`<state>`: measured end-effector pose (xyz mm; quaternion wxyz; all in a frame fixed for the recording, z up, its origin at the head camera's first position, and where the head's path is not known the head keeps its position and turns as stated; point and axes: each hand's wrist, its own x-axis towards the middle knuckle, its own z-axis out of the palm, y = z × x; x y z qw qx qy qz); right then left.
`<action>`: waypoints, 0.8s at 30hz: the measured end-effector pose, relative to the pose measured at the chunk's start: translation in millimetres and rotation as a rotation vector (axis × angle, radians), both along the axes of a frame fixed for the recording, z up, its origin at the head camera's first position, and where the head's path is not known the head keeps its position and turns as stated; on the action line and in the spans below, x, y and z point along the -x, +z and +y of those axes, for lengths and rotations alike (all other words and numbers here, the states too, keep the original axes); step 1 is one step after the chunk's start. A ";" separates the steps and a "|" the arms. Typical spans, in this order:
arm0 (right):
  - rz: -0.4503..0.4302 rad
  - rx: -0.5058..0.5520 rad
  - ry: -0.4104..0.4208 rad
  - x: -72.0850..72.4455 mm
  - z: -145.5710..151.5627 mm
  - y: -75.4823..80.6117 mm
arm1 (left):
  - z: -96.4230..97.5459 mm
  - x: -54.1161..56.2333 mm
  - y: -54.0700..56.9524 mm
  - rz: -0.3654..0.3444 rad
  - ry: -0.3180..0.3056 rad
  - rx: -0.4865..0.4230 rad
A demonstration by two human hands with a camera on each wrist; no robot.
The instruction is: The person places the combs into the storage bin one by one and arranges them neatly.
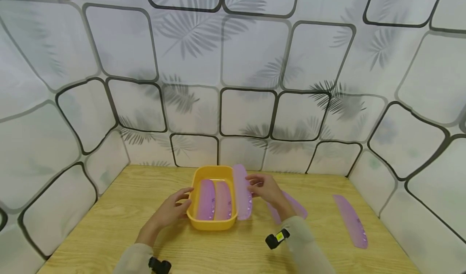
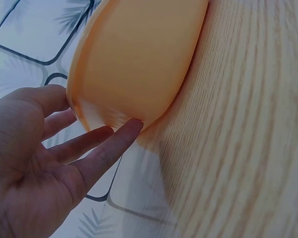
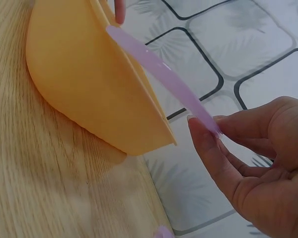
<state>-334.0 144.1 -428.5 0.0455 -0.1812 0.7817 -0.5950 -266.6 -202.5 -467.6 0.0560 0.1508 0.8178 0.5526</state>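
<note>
While the right hand (image 1: 267,190) pinches a lilac strip (image 1: 242,191), the left hand (image 1: 170,210) touches the box (image 1: 212,225)

Because the lilac strip stands lengthwise along the box's right side, its long axis running away from the person and nearly parallel to the box's long walls, what seems to matter most is a short sideways offset: the box's hollow lies just left of the strip. The right hand is the nearer one, at the strip's outer long edge; the left is across the box, apart from the strip. The right wrist view shows the strip tilted, its other edge at the box's rim; whether they touch is hard to tell.

The right thumb and fingertips meet on the strip, with little gap beyond its thin edge. The left fingers are loosely extended and parted, gripping nothing, their tips against the box's outer left wall.

Inside the box, a violet strip (image 1: 206,200) and a pink strip (image 1: 223,200) lie side by side. On the table (image 1: 109,209), a half-hidden strip (image 1: 296,204) lies behind the right forearm (image 1: 285,209), and a far-right strip (image 1: 350,221) lies well apart.
</note>
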 end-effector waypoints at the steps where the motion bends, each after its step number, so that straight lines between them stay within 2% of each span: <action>1: -0.004 -0.001 -0.001 0.6 -0.9 0.0 | 0.1 0.1 -0.1 -0.001 0.003 -0.002; 10: -0.007 -0.013 -0.009 4.5 -8.6 2.3 | -0.4 -0.2 -0.1 0.007 -0.022 -0.014; 15: -0.026 -0.002 -0.001 6.9 -15.9 4.6 | -1.0 1.2 -1.4 0.001 -0.008 -0.011; 24: -0.053 0.000 -0.012 9.7 -27.3 5.4 | -0.7 0.8 -1.5 0.001 -0.021 -0.016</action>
